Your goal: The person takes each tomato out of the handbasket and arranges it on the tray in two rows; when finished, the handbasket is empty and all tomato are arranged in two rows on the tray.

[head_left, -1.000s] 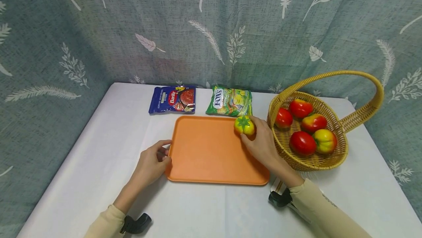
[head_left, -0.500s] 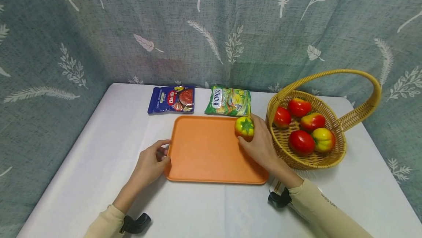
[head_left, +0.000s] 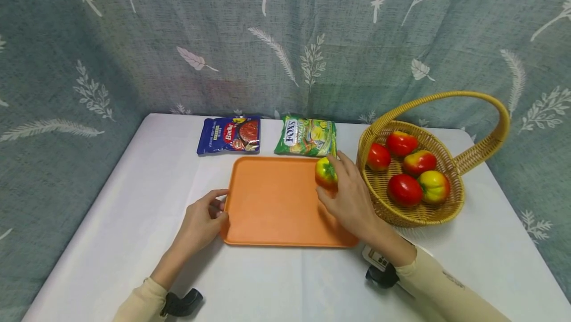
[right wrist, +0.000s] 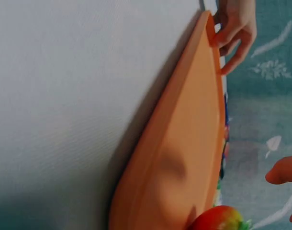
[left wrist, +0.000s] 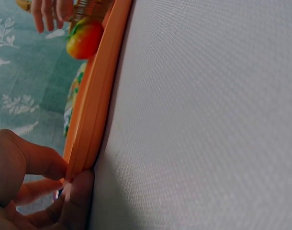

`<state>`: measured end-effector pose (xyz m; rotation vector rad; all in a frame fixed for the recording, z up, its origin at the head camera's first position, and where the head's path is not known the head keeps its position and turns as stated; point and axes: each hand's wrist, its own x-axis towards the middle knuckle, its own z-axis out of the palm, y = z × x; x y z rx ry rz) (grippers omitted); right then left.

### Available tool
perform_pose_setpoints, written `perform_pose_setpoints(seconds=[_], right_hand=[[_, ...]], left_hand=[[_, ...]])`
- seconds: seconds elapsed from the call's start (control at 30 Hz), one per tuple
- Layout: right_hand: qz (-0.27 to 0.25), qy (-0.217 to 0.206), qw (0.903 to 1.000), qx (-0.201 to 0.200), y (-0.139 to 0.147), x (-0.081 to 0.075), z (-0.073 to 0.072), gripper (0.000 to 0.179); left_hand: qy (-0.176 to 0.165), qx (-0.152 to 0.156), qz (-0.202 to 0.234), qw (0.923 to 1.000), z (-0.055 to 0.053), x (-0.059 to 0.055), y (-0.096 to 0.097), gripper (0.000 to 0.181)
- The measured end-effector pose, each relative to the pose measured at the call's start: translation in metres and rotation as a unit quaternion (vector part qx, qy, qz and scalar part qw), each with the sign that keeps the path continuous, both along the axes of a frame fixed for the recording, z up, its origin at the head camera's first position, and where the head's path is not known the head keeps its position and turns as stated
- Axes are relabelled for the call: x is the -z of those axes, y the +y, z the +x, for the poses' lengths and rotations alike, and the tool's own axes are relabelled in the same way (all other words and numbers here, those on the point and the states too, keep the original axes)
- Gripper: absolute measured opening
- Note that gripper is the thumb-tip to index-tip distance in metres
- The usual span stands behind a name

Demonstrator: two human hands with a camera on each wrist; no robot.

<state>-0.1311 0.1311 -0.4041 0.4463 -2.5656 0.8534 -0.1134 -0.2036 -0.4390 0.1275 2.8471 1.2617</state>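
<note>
An orange tray lies on the white table. At its left edge my left hand pinches the rim; the left wrist view shows the forefinger and thumb against it. On the tray's far right corner sits a red-and-yellow fruit with a green star-shaped top, tomato-like. Just right of it is my right hand, fingers spread and partly covering it. The left wrist view has those fingers apart from the fruit. In the right wrist view the thumb also stands off from it.
A wicker basket with a tall handle, holding several red and yellow fruits, stands right of the tray. Behind the tray lie a blue Barilla pouch and a green Fox's bag. A patterned curtain hangs behind the table.
My right hand has let go of the fruit, its fingers spreading and drawing back to the right. The fruit rests on the tray. My left hand keeps its hold on the rim.
</note>
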Motion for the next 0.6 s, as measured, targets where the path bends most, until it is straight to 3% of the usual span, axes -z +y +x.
perform_pose_setpoints(seconds=[0.6], right_hand=[[0.053, 0.046, 0.9955, -0.063, 0.028, -0.024, 0.031, 0.065]], left_hand=[[0.000, 0.006, 0.006, 1.0000, -0.001, 0.001, -0.001, 0.051]])
